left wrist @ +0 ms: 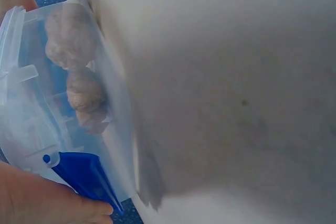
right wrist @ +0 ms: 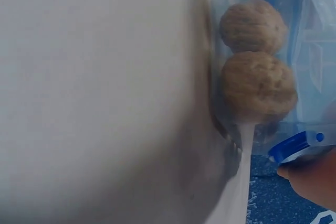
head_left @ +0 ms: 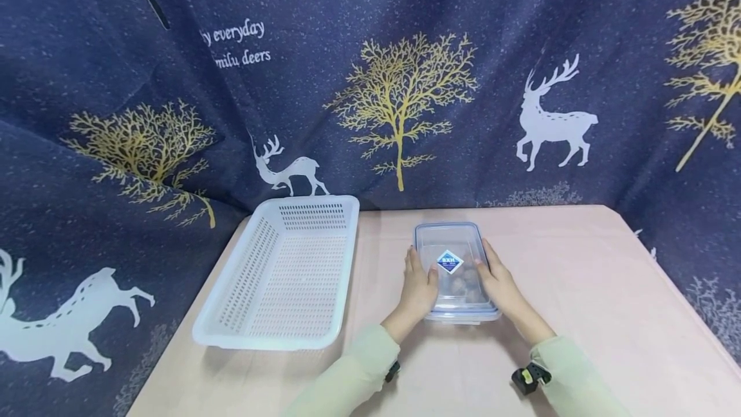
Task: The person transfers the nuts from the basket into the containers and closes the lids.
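A clear plastic food container (head_left: pixel 434 240) with a blue-edged lid and a diamond-shaped label stands on the table, walnuts (right wrist: pixel 258 86) showing through its wall. My left hand (head_left: pixel 418 289) holds its left side, thumb over the lid's edge and fingers along the side. On the opposite side my right hand (head_left: pixel 501 286) holds it the same way. In the left wrist view, fingers lie at a blue side clip (left wrist: pixel 84 176) that sticks outward from the container. Another blue clip (right wrist: pixel 292 146) sticks out by the fingertips in the right wrist view.
To the left of the container is a white perforated plastic basket (head_left: pixel 301 342), with nothing in it. A pale pink cover (head_left: pixel 590 288) lies over the table. Behind it hangs a dark blue cloth (head_left: pixel 492 147) printed with deer and trees.
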Action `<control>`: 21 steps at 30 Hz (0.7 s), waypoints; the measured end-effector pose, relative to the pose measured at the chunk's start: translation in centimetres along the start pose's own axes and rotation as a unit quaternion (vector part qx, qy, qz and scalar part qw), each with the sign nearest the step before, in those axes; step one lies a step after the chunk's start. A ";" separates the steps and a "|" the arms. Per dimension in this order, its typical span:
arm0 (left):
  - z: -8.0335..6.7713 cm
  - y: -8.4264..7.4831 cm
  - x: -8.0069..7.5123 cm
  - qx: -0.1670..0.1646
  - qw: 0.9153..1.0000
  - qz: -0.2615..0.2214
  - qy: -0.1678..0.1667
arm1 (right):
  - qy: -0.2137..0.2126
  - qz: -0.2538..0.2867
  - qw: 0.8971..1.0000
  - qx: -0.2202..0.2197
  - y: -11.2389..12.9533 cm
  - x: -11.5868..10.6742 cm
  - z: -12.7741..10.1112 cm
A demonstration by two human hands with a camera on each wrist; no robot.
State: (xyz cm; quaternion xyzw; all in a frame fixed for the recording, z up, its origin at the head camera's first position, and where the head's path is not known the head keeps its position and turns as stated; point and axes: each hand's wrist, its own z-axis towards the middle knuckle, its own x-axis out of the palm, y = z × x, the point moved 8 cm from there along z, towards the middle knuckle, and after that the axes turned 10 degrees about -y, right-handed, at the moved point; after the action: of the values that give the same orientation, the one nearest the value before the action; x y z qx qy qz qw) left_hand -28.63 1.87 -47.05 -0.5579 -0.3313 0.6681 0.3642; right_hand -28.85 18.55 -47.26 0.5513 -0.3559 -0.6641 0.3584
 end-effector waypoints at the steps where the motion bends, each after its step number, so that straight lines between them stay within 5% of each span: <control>1: -0.1 0.0 0.0 0.001 1.000 0.000 0.002 | 0.001 -0.001 1.000 0.001 0.0 0.0 -0.1; 10: -0.2 -0.1 0.1 0.004 1.000 -0.005 -0.002 | -0.012 0.000 1.000 0.012 -0.9 0.0 -0.1; 21: -0.1 1.5 -0.2 -0.067 0.996 -0.019 -0.065 | -0.012 -0.030 0.994 0.108 -2.1 0.1 -0.8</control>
State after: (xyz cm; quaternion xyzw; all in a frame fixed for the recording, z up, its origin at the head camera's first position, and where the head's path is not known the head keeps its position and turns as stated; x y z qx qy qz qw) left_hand -28.70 0.96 -48.25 -0.5301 -0.4085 0.6721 0.3168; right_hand -28.29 19.47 -49.21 0.5889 -0.4131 -0.6391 0.2723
